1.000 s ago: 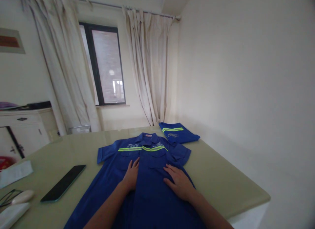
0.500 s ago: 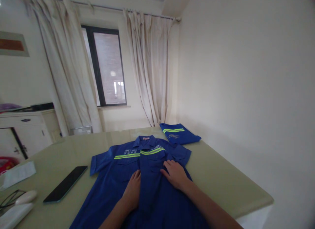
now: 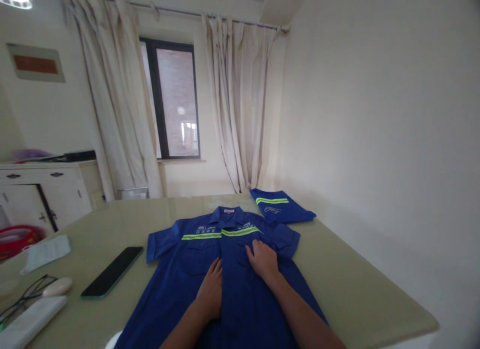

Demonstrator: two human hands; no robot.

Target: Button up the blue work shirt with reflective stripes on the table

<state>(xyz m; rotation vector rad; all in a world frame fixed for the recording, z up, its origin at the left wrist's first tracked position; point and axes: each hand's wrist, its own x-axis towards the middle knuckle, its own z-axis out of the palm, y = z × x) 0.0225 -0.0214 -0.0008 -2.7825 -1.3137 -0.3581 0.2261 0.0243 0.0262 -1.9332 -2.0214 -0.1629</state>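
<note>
"What's the room like?"

"Pale walls, a dark-framed window (image 3: 178, 104) and long cream curtains (image 3: 243, 104) on both sides of it. In front is a greenish tabletop (image 3: 348, 289), with a white cabinet (image 3: 63, 196) beyond its left side."

"And the shirt (image 3: 183, 279)?"

"It lies spread on the tabletop, collar at the far end, short sleeves out to both sides. It's blue, with a yellow-green stripe (image 3: 240, 232) across the chest."

"Where are the hands?"

"Both on the shirt. The left hand (image 3: 212, 291) is at the front opening, its fingertips by the edge of the overlapping front. The right hand (image 3: 262, 259) rests just below the stripe on the right half, fingers bent."

"Is either grip closed on the cloth?"

"I can't tell. The left thumb is hidden, and the right thumb sits close to the bent fingers, but whether cloth is pinched doesn't show in either grip."

"What else is around?"

"A folded blue garment (image 3: 285, 215) with the same kind of stripe lies just past the right sleeve. Well to the left of the shirt's front is a dark phone (image 3: 112, 273). Farther left are a pale sheet (image 3: 47, 253), some glasses (image 3: 32, 293), a pale oval object (image 3: 57, 287) and a long white object (image 3: 33, 320)."
</note>
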